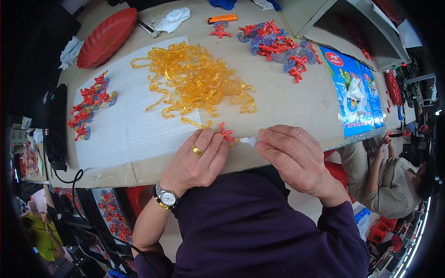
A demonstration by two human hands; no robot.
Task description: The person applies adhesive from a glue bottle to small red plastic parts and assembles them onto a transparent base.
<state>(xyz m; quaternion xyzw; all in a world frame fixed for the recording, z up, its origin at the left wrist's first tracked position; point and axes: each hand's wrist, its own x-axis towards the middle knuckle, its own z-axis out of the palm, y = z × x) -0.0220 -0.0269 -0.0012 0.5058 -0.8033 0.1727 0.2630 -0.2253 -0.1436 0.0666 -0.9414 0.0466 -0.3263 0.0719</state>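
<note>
My left hand (197, 157), wearing a ring and a wristwatch, pinches a small red plastic figure (225, 131) at the table's near edge. My right hand (294, 160) is closed round a small white squeeze bottle (251, 141). The bottle's narrow tip points left and meets or nearly meets the figure's lower end, where a bit of yellow shows; my fingers partly hide the spot. Just beyond my left fingertips lies a single yellow translucent curled piece (194, 123). Farther off is a big heap of similar yellow pieces (185, 76), mostly on a white sheet (116, 139).
Red figures with bluish clear parts lie in a group at left (90, 106) and a pile (273, 41) at far right. A red dish (107, 38), crumpled tissue (174, 20), and an orange box (222, 19) sit at the back. A blue printed sheet (354, 92) is at right; a co-worker (394, 180) sits beyond.
</note>
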